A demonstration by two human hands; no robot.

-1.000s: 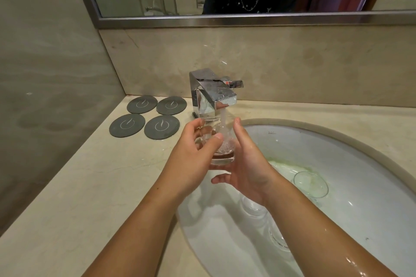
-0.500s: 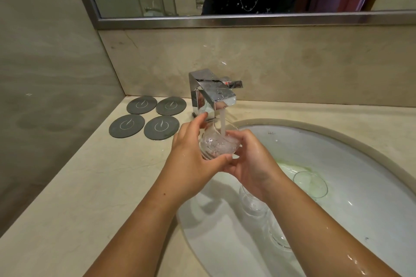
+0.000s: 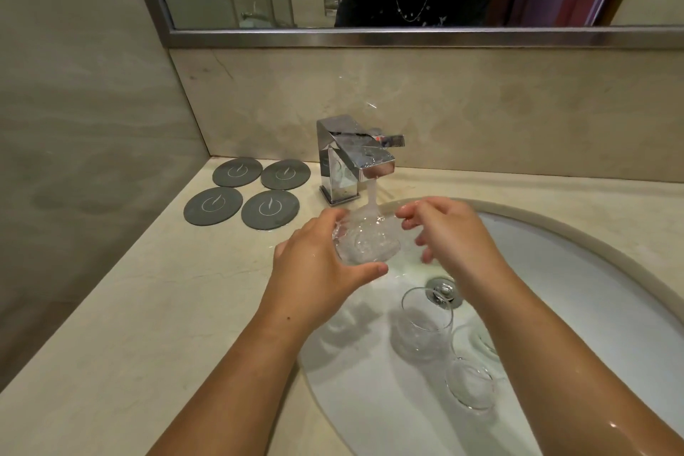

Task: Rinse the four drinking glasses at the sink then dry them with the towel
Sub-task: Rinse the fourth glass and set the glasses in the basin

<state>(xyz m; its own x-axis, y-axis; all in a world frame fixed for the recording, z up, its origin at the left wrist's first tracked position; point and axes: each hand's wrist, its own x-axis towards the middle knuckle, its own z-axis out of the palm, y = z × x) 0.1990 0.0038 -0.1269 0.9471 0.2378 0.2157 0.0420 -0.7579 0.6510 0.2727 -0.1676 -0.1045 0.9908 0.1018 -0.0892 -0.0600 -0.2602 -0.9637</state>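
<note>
While water runs from the faucet (image 3: 355, 159), one glass (image 3: 355, 242) is gripped under its spout by the left hand (image 3: 318, 266); the right hand (image 3: 448, 233) is held spread beside it. Other glasses (image 3: 425, 322) lie below in the sink (image 3: 599, 307); drying is judged outstanding.

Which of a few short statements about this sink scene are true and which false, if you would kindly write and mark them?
1. Water from the tap pours into a glass gripped by the left hand. True.
2. The right hand holds a towel. False: it holds nothing, and its fingers are spread.
3. Four grey coasters lie on the counter left of the tap. True.
4. A glass stands on each coaster. False: the coasters are bare; at least two other glasses are in the basin.
</note>
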